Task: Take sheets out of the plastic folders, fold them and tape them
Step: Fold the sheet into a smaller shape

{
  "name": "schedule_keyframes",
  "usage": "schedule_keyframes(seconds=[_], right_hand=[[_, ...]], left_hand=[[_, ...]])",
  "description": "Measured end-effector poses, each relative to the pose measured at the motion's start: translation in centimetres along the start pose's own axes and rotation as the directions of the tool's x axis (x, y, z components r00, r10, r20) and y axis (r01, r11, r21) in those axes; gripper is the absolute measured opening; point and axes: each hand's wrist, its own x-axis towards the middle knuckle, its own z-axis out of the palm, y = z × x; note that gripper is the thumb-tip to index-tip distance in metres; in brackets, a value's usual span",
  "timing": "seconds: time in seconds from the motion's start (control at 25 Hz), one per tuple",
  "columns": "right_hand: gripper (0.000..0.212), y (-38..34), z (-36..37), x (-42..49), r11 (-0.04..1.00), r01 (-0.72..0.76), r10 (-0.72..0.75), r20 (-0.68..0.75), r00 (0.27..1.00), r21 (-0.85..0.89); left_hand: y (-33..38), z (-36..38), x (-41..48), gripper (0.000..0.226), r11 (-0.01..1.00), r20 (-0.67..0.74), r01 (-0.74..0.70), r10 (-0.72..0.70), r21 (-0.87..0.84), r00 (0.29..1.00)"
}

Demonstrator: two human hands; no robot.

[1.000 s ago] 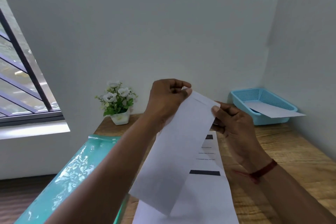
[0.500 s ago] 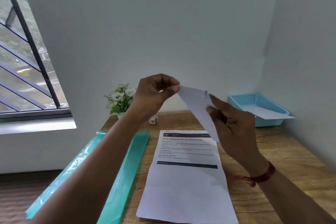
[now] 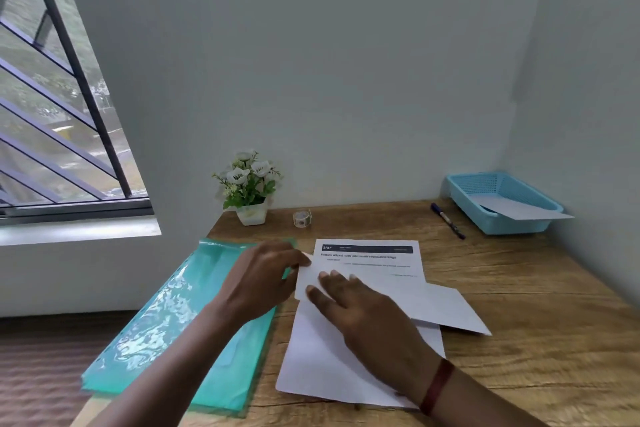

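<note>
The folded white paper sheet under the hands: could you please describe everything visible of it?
The folded white paper sheet is a blank, long strip lying flat and slanted across the printed white sheet on the wooden table. The left hand pinches its left end; the right hand presses it with straight fingers.

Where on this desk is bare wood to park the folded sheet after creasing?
Widest bare wood: right of the folded sheet, this side of the pen and blue basket. A narrower strip runs between tape roll and pen, behind the printed sheet. Crowded: green folders fill the left, the sheets the middle.
</note>
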Motion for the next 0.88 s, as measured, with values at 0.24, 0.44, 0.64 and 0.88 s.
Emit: schedule_keyframes(seconds=[0.24, 0.44, 0.64, 0.88], right_hand=[[0.056, -0.8, 1.9, 2.3, 0.977, -0.096, 0.037, 0.295, 0.955, 0.19], [0.042, -0.6, 2.2, 1.9, 0.976, -0.063, -0.035, 0.438, 0.898, 0.208], [0.056, 1.1, 1.3, 1.3, 0.962, -0.162, 0.022, 0.534, 0.845, 0.217], [0.071, 3.0, 2.2, -0.4, 0.954, -0.273, 0.139, 0.622, 0.77, 0.126]], left_hand=[[-1.7, 1.2, -2.5, 0.028, 0.99, 0.142, 0.128, -0.135, 0.053, 0.981], [-1.9, 2.1, -3.4, 0.037, 0.987, 0.256, 0.16, -0.157, 0.008, 0.954], [-1.4, 2.2, -4.1, 0.039, 0.983, 0.31, 0.179, -0.186, 0.051, 0.932], [3.9, 3.6, -1.0, 0.052, 0.99, 0.409, 0.113, -0.135, 0.079, 0.903]])
